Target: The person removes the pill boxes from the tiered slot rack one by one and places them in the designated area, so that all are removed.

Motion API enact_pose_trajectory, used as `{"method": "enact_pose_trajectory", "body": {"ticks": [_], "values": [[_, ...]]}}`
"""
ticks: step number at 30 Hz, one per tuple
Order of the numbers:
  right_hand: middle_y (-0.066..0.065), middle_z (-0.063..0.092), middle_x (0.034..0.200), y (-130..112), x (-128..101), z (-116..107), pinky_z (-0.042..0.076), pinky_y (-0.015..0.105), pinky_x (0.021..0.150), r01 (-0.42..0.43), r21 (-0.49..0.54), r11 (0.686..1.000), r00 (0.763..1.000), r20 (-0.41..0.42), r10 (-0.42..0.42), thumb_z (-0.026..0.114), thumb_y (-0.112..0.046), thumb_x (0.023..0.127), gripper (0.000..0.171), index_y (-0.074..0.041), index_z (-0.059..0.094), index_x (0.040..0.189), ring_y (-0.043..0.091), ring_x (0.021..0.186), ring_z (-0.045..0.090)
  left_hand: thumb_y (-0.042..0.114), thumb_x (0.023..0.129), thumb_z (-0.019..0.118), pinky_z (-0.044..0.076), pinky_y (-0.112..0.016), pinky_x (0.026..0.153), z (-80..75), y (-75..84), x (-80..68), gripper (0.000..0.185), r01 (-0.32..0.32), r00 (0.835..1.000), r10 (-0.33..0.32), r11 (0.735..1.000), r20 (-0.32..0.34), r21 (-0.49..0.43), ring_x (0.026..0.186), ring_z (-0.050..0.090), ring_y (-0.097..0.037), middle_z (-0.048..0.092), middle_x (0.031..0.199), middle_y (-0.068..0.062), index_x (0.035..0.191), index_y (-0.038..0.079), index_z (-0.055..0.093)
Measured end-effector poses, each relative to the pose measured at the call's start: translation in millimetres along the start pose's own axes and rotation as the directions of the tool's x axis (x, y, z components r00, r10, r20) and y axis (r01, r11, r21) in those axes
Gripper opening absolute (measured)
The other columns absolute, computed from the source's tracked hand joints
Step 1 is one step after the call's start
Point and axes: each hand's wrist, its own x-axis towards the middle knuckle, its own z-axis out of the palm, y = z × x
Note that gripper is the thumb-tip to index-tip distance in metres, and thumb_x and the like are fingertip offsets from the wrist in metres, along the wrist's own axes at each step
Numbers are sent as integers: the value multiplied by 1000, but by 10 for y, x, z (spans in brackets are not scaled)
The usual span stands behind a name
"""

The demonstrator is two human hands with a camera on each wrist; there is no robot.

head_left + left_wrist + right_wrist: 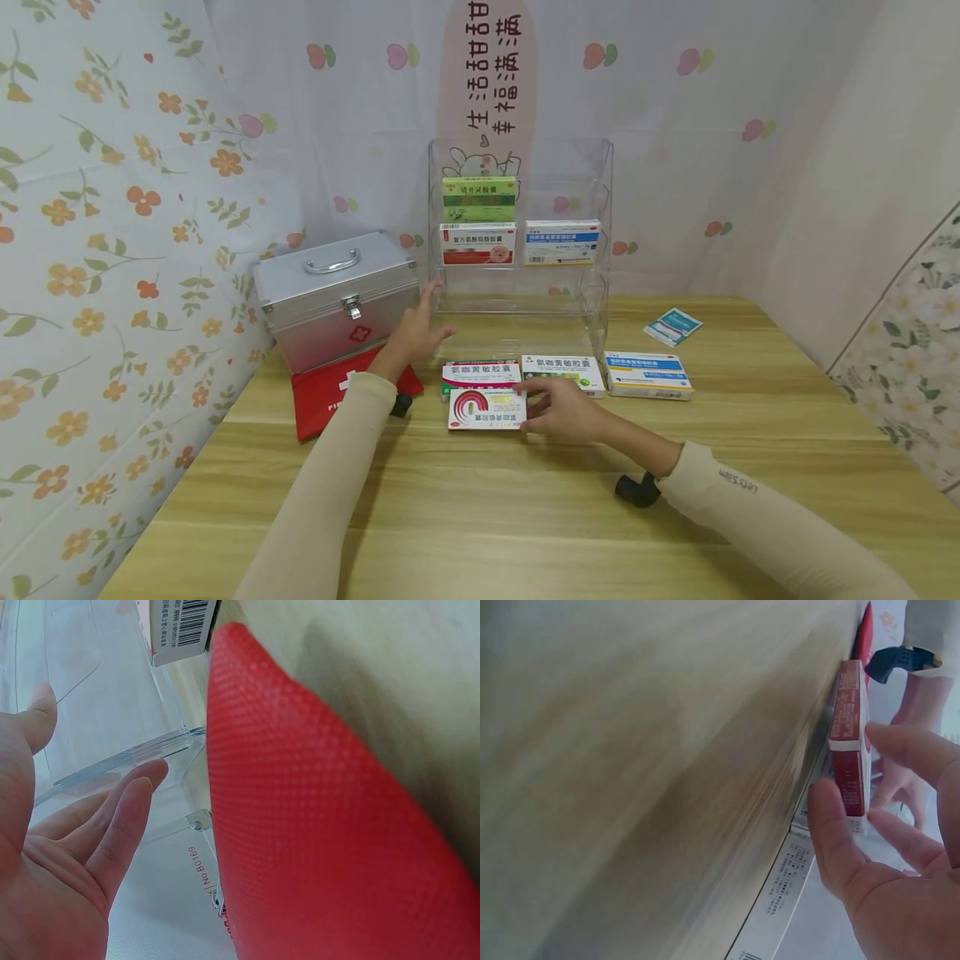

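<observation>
- The wooden bench (pixel 525 517) carries everything and is boxed in by flowered curtain walls.
- A clear acrylic tiered rack (pixel 520 242) stands at the back middle of the bench; a green medicine box (pixel 479 198) sits on an upper tier, and below it a red-and-white box (pixel 478 244) and a blue-and-white box (pixel 562 242) stand side by side.
- A silver metal case (pixel 335 298) with a handle and latch stands left of the rack, its lid down.
- A red fabric pouch (pixel 330 398) lies flat in front of the case, partly under the left forearm.
- In front of the rack three boxes lie in a row: a red-and-green box (pixel 481 372), a white-and-green box (pixel 562 367) and a blue-striped box (pixel 647 372).
- A pink-and-white medicine box (pixel 486 409) lies just in front of that row, touching the red-and-green box.
- A small blue-white sachet (pixel 672 326) lies apart on the right.
- The left hand (pixel 417 328) hovers near the rack's lower left edge, fingers (pixel 124 817) spread and straight, holding nothing.
- The right hand (pixel 564 407) grips the right end of the pink-and-white medicine box; the right wrist view shows thumb and fingers (pixel 832 840) curled around its edge.
</observation>
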Motion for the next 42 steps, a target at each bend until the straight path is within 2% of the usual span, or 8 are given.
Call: {"method": "enact_pose_trajectory", "body": {"ticks": [11, 16, 20, 28, 32, 36, 39, 42], "values": [[20, 66, 116, -27, 94, 76, 57, 28, 75, -14, -116, 993, 998, 60, 21, 83, -1, 72, 58, 3, 60, 125, 20, 90, 72, 30, 91, 74, 52, -43, 61, 6, -19, 7, 91, -3, 1000, 3, 1000, 1, 3, 54, 55, -26, 53, 65, -12, 154, 31, 8], [9, 69, 97, -85, 140, 120, 53, 27, 72, 43, -256, 966, 998, 55, -30, 78, -3, 70, 53, 3, 62, 120, 13, 79, 68, 31, 90, 74, 53, -45, 64, 6, -12, 5, 91, -15, 1000, 15, 1000, -10, 7, 58, 57, -27, 55, 67, -14, 154, 32, 8], [6, 70, 95, -96, 168, 140, 52, 29, 75, 58, -333, 941, 998, 40, -48, 78, -6, 73, 45, 5, 64, 115, 11, 79, 65, 29, 90, 74, 52, -45, 61, 10, -14, 5, 91, -20, 1000, 20, 1000, -13, 6, 56, 57, -27, 55, 67, -14, 154, 31, 9], [2, 65, 80, -89, 211, 168, 46, 26, 65, 75, -336, 939, 997, 58, -59, 78, -8, 80, 39, 6, 67, 114, 7, 63, 51, 27, 90, 75, 51, -42, 57, 12, -23, 1, 91, -42, 999, 42, 999, -30, -3, 51, 54, -26, 52, 62, -12, 154, 26, 12], [-2, 59, 69, -74, 219, 178, 48, 28, 72, 88, -363, 928, 996, 43, -78, 78, -10, 82, 31, 5, 71, 109, 5, 59, 45, 26, 90, 74, 50, -38, 52, 14, -23, 6, 91, -36, 999, 36, 999, -18, -18, 47, 54, -25, 52, 61, -11, 154, 30, 9], [2, 67, 79, -74, 222, 190, 52, 31, 78, 86, -377, 922, 996, 24, -83, 78, -12, 83, 31, 5, 72, 109, 4, 59, 48, 26, 91, 74, 50, -36, 50, 19, -21, 9, 92, -29, 1000, 29, 999, -9, -35, 46, 54, -24, 52, 61, -11, 154, 32, 8], [5, 68, 85, -80, 222, 189, 50, 29, 74, 85, -378, 922, 996, 20, -84, 78, -12, 83, 30, 5, 73, 107, 5, 59, 48, 26, 91, 74, 50, -36, 50, 21, -17, 6, 92, -23, 1000, 23, 999, -5, -39, 46, 54, -24, 53, 62, -12, 154, 33, 8], [3, 65, 79, -87, 227, 175, 46, 29, 68, 81, -382, 921, 997, 31, -75, 78, -14, 84, 24, 2, 74, 101, 7, 60, 45, 27, 91, 74, 50, -36, 50, 21, -15, 4, 92, -14, 1000, 14, 999, 0, -34, 46, 55, -24, 54, 62, -12, 153, 36, 7]]}}
